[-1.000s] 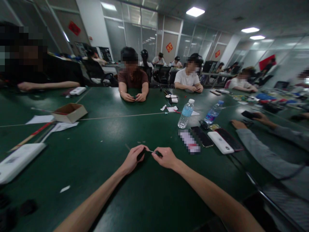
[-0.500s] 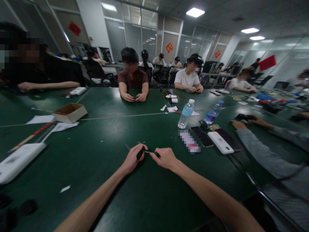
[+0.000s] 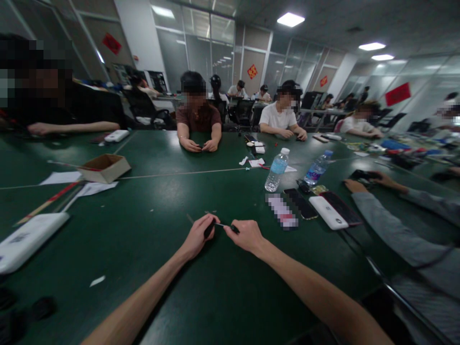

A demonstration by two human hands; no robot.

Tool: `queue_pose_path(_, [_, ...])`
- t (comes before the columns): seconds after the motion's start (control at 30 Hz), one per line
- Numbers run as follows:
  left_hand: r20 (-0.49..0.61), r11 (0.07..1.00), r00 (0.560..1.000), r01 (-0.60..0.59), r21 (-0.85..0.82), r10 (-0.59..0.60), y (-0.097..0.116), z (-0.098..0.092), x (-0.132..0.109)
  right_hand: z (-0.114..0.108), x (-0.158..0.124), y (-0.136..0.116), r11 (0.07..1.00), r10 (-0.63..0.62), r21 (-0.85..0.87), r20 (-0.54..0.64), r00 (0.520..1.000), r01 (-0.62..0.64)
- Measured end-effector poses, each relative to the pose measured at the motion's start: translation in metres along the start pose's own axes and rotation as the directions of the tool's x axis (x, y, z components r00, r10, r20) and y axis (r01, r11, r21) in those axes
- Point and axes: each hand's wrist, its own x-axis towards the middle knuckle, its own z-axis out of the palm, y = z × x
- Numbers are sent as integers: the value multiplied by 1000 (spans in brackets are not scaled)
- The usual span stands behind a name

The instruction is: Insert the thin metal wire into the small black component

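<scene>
Above the green table (image 3: pixel 172 191), my left hand (image 3: pixel 200 235) is closed around a small black object (image 3: pixel 209 228). Facing it, my right hand (image 3: pixel 247 235) pinches the black handle of a thin tool, whose metal shaft (image 3: pixel 222 224) points left and reaches the black object. Whether the tip goes into the object cannot be made out. Behind my right hand stand a clear bottle with a white cap (image 3: pixel 276 170) and a bottle with a blue cap (image 3: pixel 318 168). A dark phone (image 3: pixel 300 203) and a white device (image 3: pixel 328 212) lie to the right.
An open cardboard box (image 3: pixel 105 168) and papers (image 3: pixel 60 178) lie at the left, with a white device (image 3: pixel 32 239) nearer. Dark objects (image 3: pixel 43 307) sit at the lower left. A person's grey sleeve (image 3: pixel 398 230) rests at the right. Other people sit across the table.
My hands stay almost in place; the tool handle in my right hand has tilted slightly. Across the table, a person in white has moved their hands apart.
</scene>
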Motion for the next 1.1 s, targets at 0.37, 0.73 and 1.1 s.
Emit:
queue_pose_path(0.37, [3, 999, 1000, 2, 38, -3, 1, 1, -1, -1, 0, 1, 1000, -9, 14, -5, 1000, 9])
queue_pose_path(0.73, [-24, 976, 997, -68, 209, 74, 0, 3, -3, -1, -2, 2, 999, -35, -33, -20, 999, 34])
queue_pose_path(1.1, [27, 987, 999, -35, 158, 31, 1, -2, -3, 3, -1, 8, 994, -108, -8, -4, 994, 108])
